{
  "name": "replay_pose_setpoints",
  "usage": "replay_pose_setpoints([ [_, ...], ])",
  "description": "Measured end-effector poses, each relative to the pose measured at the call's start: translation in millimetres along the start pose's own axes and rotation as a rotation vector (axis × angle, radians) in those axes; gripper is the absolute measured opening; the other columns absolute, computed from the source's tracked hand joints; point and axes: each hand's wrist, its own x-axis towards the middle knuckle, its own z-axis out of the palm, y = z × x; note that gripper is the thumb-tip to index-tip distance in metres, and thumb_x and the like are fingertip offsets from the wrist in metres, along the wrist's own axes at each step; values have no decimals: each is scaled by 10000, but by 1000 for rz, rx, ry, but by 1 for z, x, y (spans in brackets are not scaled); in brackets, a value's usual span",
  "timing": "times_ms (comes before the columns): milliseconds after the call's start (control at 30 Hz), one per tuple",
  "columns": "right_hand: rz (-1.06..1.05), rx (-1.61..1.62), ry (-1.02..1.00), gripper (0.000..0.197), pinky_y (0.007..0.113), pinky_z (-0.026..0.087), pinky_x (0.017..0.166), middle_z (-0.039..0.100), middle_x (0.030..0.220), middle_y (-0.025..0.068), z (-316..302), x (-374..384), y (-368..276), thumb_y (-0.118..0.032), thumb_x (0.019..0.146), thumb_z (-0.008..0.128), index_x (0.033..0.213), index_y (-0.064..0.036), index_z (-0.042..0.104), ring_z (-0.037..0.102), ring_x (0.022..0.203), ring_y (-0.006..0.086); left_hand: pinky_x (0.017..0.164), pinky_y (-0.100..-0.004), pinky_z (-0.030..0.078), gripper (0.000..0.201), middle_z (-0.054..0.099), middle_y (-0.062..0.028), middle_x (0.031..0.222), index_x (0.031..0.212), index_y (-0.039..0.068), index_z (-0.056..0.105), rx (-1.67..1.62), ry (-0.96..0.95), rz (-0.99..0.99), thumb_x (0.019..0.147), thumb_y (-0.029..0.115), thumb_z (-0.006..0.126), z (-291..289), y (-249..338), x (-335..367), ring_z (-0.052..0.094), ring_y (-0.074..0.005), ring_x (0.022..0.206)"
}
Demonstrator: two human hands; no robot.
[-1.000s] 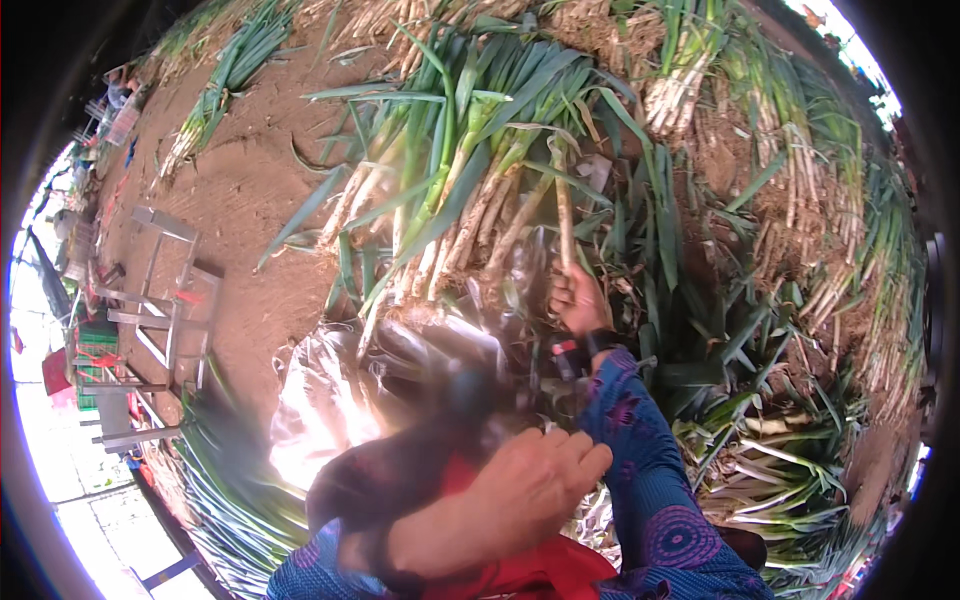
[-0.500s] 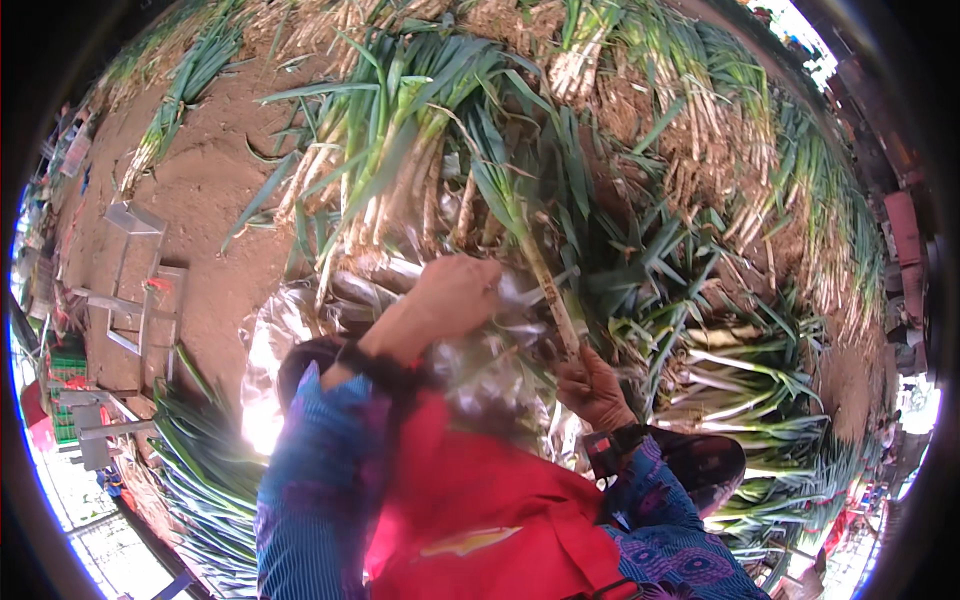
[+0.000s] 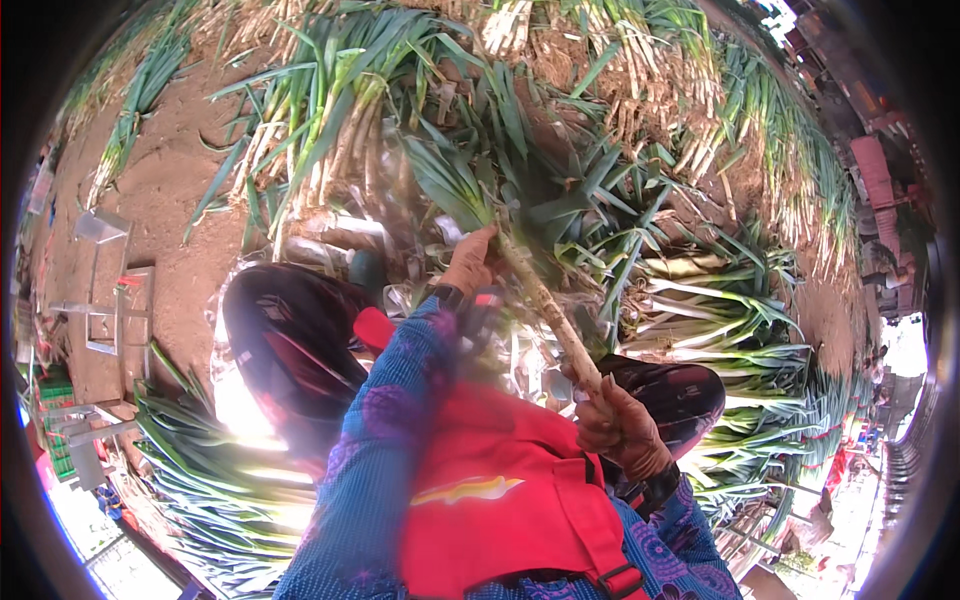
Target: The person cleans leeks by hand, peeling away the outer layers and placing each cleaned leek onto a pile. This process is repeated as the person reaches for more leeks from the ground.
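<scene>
I hold one long green onion (image 3: 545,300) slantwise over my lap, its pale soil-stained stalk toward me and its green leaves pointing up and away. My right hand (image 3: 618,420) grips the root end of the stalk. My left hand (image 3: 470,262) closes around the stalk higher up, near where the leaves begin. A blue patterned sleeve covers my left forearm, which looks blurred. A red apron (image 3: 490,480) lies over my chest and lap.
Heaps of green onions (image 3: 340,110) lie on the brown soil ahead and to the right. Bundled onions (image 3: 210,480) rest at my lower left. Crinkled clear plastic (image 3: 330,235) lies under the pile ahead. Grey metal frames (image 3: 115,290) stand at the left.
My left hand has gone from my lap up to the onion stalk and closed on it. My right hand has drawn the root end down toward my lap.
</scene>
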Motion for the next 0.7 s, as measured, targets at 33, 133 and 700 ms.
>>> replay_pose_setpoints([
  [33,-13,-38,4,512,224,267,434,329,570,-42,-1,-3,2,-408,956,451,1348,-89,369,276,424,52,700,-369,502,240,639,-56,897,1008,97,594,-83,2,45,904,311,560,1,1,3,614,-216,816],
  [133,-102,-256,18,459,212,286,447,416,624,-39,-34,-7,-5,-352,945,497,1280,-45,438,353,489,47,712,-357,508,182,638,-49,874,985,87,598,-81,-74,71,876,232,608,32,14,-9,613,-198,792],
  [700,-1062,-797,76,299,239,440,665,612,884,31,66,130,-131,-167,855,605,1104,-7,563,555,789,98,752,-285,472,348,624,1,988,1122,84,592,310,-390,606,824,228,700,134,83,-109,579,-107,871],
])
